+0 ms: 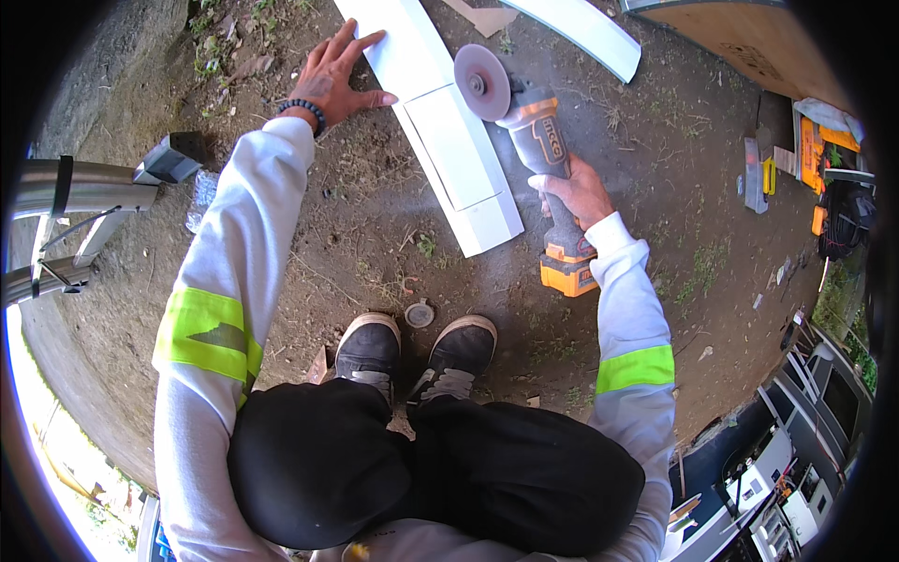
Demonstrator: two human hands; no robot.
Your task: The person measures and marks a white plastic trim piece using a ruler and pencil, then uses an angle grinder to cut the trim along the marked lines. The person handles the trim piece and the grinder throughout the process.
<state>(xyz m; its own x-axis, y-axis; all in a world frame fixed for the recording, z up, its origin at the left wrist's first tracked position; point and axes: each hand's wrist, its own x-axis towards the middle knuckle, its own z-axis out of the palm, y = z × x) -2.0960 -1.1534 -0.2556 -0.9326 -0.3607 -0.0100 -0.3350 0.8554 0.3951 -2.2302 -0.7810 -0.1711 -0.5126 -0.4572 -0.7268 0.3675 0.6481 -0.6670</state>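
A long white panel (456, 155) lies slantwise on the dirt ahead of my feet, with thin dark lines marking out a rectangle toward its near end. My left hand (330, 82) rests on the panel's left edge, fingers spread and thumb stretched out. In my right hand (582, 194) is a cordless angle grinder (537, 131), grey and orange, gripped around its body. Its round disc (484, 84) stands at the panel's right edge; whether it touches the panel I cannot tell. An orange battery (567, 273) sits at the grinder's near end.
Another white strip (590, 37) lies at the far right, near a wooden box (740, 42). To the left is a metal ladder (80, 201). Tools and an orange case (813, 155) line the right side. My shoes (368, 347) stand beside a small round lid (420, 314).
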